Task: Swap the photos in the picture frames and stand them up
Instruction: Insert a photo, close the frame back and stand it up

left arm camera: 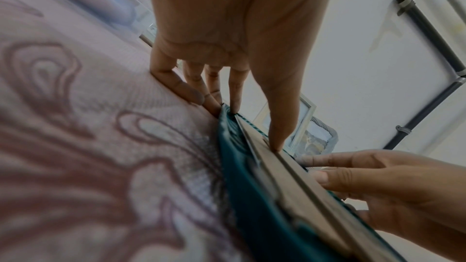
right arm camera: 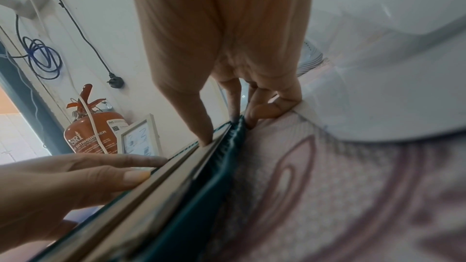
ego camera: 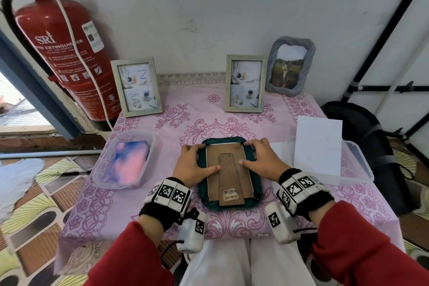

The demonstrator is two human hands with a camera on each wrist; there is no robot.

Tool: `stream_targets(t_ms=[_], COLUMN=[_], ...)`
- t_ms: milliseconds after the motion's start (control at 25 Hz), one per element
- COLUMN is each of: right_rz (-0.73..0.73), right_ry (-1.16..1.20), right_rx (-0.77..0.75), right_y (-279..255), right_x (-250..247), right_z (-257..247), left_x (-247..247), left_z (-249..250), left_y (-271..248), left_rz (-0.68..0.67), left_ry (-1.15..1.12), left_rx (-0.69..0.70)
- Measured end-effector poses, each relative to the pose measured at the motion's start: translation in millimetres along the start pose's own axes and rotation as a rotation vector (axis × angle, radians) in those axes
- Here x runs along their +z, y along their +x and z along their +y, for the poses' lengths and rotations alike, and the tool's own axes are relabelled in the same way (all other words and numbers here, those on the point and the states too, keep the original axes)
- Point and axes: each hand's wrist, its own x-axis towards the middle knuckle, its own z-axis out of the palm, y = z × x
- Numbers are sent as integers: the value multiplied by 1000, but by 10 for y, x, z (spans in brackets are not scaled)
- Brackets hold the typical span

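A dark green picture frame (ego camera: 257, 197) lies face down on the pink floral tablecloth (ego camera: 162, 132), its brown backing board (ego camera: 228, 169) and folded stand facing up. My left hand (ego camera: 209, 157) holds its upper left corner, thumb pressing on the backing, fingers over the rim. My right hand (ego camera: 246, 153) mirrors this at the upper right corner. In the left wrist view, my left hand (left arm camera: 252, 128) has its thumb on the board and its fingertips at the green frame's (left arm camera: 242, 186) edge. The right wrist view shows my right hand (right arm camera: 223, 131) the same way on the green frame (right arm camera: 201, 196).
Two pale wooden frames (ego camera: 135, 86) (ego camera: 245, 83) and a grey frame with a cat photo (ego camera: 289, 68) stand at the back. A white sheet (ego camera: 318, 146) leans in a clear tub (ego camera: 357, 169) on the right. Another tub (ego camera: 126, 160) holds pink-blue cloth. A fire extinguisher (ego camera: 62, 53) stands left.
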Motion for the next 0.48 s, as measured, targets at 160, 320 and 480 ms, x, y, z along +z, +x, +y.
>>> stream_targets(t_ms=[160, 320, 480], right_rz=[-3, -4, -24], right_ry=[9, -6, -27], right_rx=[-1, 0, -21], right_y=[7, 10, 18], right_x=[-4, 4, -10], right_z=[3, 1, -14], left_x=[-1, -5, -45], left_z=[2, -3, 34], left_y=[7, -1, 79], left_rz=[-4, -7, -81], left_ry=[3, 7, 104], left_rx=[-3, 7, -1])
